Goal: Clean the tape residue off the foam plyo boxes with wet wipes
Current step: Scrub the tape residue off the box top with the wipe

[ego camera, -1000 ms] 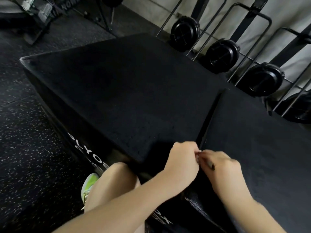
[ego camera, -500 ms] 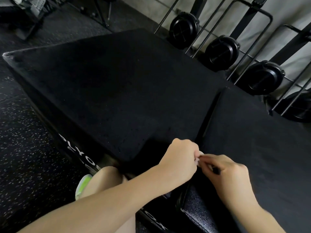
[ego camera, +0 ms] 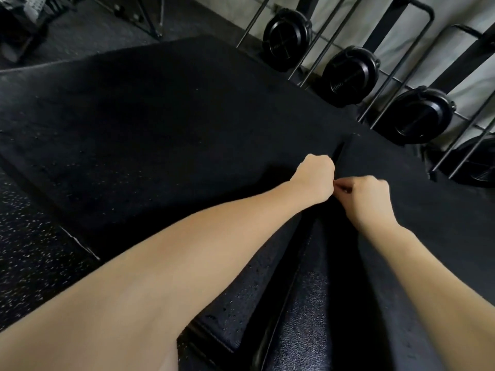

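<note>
Two bare hands meet over the seam between two black foam plyo boxes, seen from a head-worn camera looking down; the left hand point(ego camera: 313, 178) is curled into a loose fist at the gap, and whether it holds anything cannot be told; the right hand point(ego camera: 368, 199) has fingers curled with thumb and forefinger pressed together, pinching something tiny and pale that is too small to name. No wet wipe is clearly visible, and no tape residue can be made out on the dark foam.

The left plyo box point(ego camera: 160, 124) fills the centre and left of the view; the right plyo box point(ego camera: 428, 215) sits just beside it, the two nearly touching along a narrow dark gap point(ego camera: 338, 152).

Judged risks: picking at the seam with fingernails could tear or pit the soft foam; whatever is pinched could slip into the gap and be hard to retrieve; dry scraping may smear adhesive rather than lift it.

Both box tops are matte, grainy black; the near side faces look pebbled and slightly glossy. Speckled black rubber flooring point(ego camera: 29, 236) lies to the left; behind the boxes, black weight plates point(ego camera: 286, 40) sit on a metal rack against a pale wall point(ego camera: 468, 84).
</note>
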The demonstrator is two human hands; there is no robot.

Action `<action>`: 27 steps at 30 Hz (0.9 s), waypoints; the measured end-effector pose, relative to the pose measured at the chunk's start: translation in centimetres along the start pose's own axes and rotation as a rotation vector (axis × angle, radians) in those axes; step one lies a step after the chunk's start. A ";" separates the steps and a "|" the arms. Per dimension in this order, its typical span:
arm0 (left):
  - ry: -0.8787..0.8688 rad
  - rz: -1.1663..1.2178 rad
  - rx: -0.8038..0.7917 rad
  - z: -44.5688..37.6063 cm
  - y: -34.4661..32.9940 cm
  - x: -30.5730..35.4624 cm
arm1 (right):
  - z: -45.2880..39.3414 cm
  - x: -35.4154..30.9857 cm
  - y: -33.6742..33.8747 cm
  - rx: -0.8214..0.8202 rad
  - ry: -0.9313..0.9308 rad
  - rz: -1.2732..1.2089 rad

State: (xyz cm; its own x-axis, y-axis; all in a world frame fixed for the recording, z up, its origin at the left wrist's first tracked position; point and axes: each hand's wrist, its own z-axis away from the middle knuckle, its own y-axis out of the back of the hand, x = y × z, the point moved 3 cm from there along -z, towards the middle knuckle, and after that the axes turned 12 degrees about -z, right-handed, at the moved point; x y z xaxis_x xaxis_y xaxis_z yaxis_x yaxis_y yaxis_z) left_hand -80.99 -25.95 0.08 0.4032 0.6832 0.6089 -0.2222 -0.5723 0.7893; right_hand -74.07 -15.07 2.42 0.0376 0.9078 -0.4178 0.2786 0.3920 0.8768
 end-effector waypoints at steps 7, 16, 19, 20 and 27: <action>-0.010 -0.015 -0.162 4.5 2.3 -0.8 | 4.1 -2.2 0.8 -0.013 0.029 -0.068; 0.063 0.097 -0.075 7.4 1.2 -1.2 | 6.6 -3.0 0.2 0.038 0.153 -0.108; 0.046 0.114 -0.020 3.3 0.1 -0.8 | 3.3 -1.5 0.1 0.065 0.183 -0.078; 0.034 0.115 -0.004 2.0 0.1 -0.7 | 2.1 -1.1 0.2 0.069 0.185 -0.067; -0.001 -0.023 -0.049 -6.5 -0.1 1.4 | -5.6 3.5 -0.5 -0.009 0.043 0.063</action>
State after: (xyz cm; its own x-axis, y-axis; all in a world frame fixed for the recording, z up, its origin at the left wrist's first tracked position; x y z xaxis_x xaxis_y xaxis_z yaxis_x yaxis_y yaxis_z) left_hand -86.13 -21.95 1.35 0.4093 0.6958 0.5902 -0.2563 -0.5331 0.8063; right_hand -79.44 -11.28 1.89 0.0132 0.9362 -0.3511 0.2684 0.3349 0.9032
